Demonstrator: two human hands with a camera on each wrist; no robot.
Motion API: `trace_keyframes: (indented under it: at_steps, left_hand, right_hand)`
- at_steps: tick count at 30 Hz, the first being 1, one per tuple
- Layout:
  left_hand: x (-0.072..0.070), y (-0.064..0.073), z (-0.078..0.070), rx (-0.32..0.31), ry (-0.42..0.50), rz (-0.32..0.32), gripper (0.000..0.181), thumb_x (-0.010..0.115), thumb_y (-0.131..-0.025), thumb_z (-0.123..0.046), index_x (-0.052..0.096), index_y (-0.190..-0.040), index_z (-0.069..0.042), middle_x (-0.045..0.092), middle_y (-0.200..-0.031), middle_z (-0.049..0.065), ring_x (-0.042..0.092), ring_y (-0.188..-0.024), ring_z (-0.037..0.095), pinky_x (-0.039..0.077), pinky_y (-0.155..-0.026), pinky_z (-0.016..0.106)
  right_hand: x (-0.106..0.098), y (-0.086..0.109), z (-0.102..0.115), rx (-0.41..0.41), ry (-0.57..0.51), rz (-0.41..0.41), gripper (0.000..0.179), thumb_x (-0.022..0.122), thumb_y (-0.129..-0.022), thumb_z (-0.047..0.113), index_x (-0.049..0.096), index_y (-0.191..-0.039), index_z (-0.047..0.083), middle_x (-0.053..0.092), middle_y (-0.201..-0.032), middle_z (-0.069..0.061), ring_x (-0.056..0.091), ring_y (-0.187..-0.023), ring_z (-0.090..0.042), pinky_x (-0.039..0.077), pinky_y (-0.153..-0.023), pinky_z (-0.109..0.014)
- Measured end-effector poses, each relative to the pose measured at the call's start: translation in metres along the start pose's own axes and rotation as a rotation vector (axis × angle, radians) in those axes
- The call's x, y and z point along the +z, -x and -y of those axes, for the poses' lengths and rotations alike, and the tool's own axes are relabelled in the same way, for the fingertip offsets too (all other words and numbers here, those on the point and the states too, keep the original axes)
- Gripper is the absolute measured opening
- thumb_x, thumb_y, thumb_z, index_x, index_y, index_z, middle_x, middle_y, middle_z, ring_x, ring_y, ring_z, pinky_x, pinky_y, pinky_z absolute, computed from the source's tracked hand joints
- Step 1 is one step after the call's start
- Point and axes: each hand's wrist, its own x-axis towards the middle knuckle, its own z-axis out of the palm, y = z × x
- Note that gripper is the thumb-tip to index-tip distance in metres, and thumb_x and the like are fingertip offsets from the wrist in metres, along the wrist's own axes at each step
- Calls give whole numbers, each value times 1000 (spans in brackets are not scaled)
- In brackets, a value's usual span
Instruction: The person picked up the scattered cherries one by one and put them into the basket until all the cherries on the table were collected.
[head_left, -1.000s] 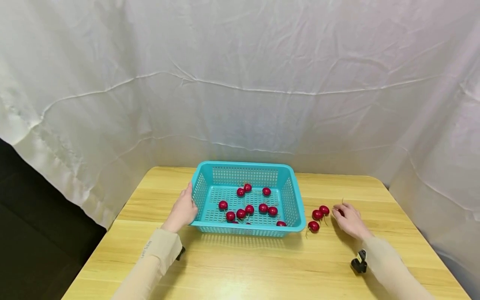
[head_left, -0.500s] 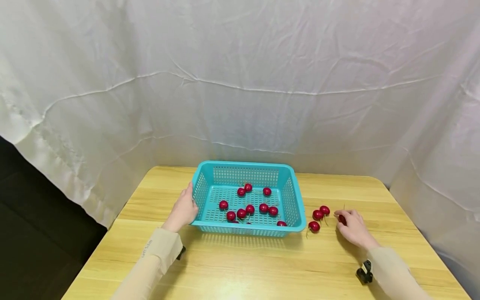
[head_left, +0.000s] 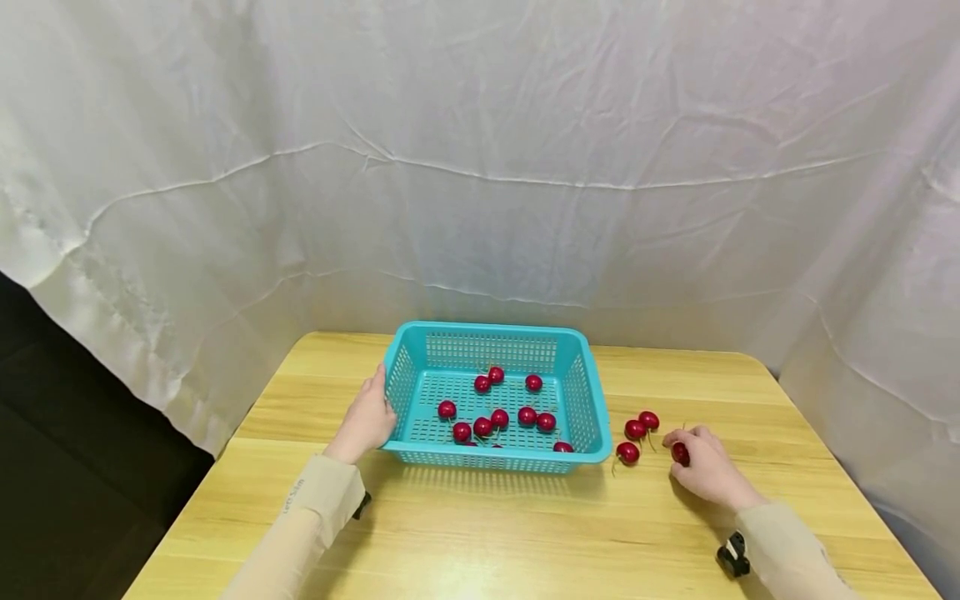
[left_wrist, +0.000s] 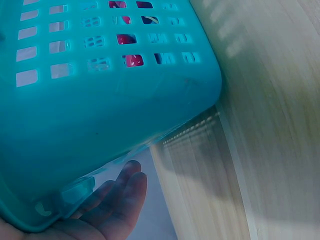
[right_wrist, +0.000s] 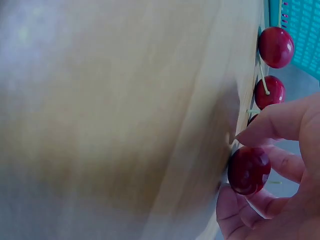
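Observation:
A turquoise plastic basket (head_left: 495, 456) with a perforated wall and floor holds several red cherries (head_left: 483, 427). My left hand (head_left: 369, 421) grips its left rim; in the left wrist view, the fingers (left_wrist: 131, 192) reach under the rim, beside the outer wall. On the right, my right hand (head_left: 708, 468) has its thumb and fingers around a single dark red cherry (right_wrist: 248, 170), low over the wooden table. Three loose cherries (head_left: 634, 430) with stems lie between that hand and the basket.
The wooden table (head_left: 480, 533) carries everything, and its far edge runs just behind the basket. Pale grey fabric (head_left: 480, 167) hangs around the back and sides. A black surface (head_left: 82, 450) lies off to the left.
My right hand has shifted slightly toward me, and the cherry at its fingers has moved the same way. The left hand and basket stay in place.

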Motion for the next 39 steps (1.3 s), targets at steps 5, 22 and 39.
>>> trace_keyframes:
  at_steps: [5, 22, 39]
  left_hand:
    - [0, 0, 1, 0, -7, 1, 78, 44, -94, 1, 2, -159, 5, 33, -154, 34, 52, -127, 42, 43, -111, 58]
    - [2, -1, 2, -2, 8, -3, 76, 43, -96, 1, 2, -160, 4, 36, -152, 33, 52, -126, 40, 44, -111, 58]
    - [1, -1, 2, -6, 0, -1, 78, 45, -95, 1, 2, -160, 4, 37, -152, 33, 53, -123, 39, 45, -109, 57]
  right_hand:
    - [2, 1, 3, -23, 20, -9, 25, 72, -74, 2, 68, -99, 5, 60, -94, -12, 53, -85, -24, 44, -76, -42]
    - [-1, 3, 16, -46, -16, 8, 19, 68, -74, -3, 65, -89, 9, 57, -85, -4, 44, -73, -14, 36, -61, -23]
    - [-21, -8, 50, -101, -82, -22, 15, 67, -77, -4, 66, -89, 6, 59, -73, 3, 37, -58, -2, 33, -50, -19]
